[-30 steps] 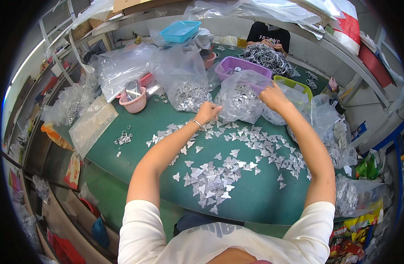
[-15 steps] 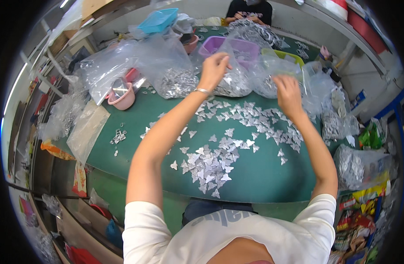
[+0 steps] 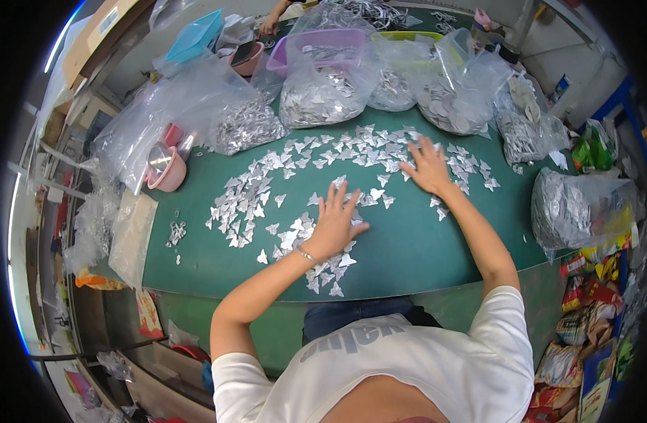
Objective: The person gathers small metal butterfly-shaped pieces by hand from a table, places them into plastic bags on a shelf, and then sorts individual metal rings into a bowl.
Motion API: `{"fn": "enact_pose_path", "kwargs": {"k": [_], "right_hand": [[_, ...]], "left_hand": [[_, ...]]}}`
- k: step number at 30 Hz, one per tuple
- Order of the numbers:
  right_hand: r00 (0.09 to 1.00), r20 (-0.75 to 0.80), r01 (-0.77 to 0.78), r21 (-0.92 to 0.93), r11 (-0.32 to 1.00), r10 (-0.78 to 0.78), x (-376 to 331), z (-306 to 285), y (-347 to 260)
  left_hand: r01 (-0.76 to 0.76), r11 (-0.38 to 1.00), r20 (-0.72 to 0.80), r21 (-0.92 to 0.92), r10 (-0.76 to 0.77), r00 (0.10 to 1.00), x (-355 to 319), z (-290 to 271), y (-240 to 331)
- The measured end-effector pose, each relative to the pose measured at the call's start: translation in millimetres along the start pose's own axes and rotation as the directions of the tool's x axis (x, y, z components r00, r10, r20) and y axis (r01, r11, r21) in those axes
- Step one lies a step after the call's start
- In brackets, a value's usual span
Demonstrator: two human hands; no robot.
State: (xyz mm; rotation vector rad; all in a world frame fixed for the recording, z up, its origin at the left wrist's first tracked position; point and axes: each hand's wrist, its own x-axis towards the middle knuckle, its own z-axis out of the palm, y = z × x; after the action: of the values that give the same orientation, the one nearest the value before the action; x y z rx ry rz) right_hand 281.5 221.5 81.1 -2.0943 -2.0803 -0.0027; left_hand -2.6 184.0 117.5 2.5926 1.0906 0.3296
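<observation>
Head view: flat silver pieces (image 3: 237, 201) are spread over the table (image 3: 436, 250), in a near pile at the middle and a longer arc around its left and far sides. The left hand (image 3: 330, 229) is placed palm down over the near pile, fingers spread wide; the right hand (image 3: 429, 168) is placed likewise at the right part of the far arc. No piece is seen to be gripped; what lies under the palms cannot be told. Filled clear bags (image 3: 447, 106) are lined up beyond the arc. The pieces are judged light, thin, stiff and slippery, unlikely to be broken; hold is best taken by opposite edges or a projecting point, singles being more easily pinched than overlapped ones.
</observation>
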Motion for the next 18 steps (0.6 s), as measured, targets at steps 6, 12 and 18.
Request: {"fn": "enact_pose_path", "kwargs": {"k": [6, 12, 18], "right_hand": [[0.932, -0.028, 0.355, 0.275, 0.893, -0.362, -58, -20, -26], [0.911, -0.327, -0.253, 0.042, 0.967, 0.252, -61, -25, 72], [0.96, -0.222, -0.162, 0.046, 0.986, 0.168, -77, -11, 35]], "left_hand": [[0.008, 0.988, -0.216, -0.153, -0.041, 0.976, 91, 29, -28], [0.162, 0.973, -0.084, 0.166, -0.149, 0.985, 146, 48, -5], [-0.146, 0.979, -0.018, 0.144, 0.151, 0.988, 103, 60, 12]]}}
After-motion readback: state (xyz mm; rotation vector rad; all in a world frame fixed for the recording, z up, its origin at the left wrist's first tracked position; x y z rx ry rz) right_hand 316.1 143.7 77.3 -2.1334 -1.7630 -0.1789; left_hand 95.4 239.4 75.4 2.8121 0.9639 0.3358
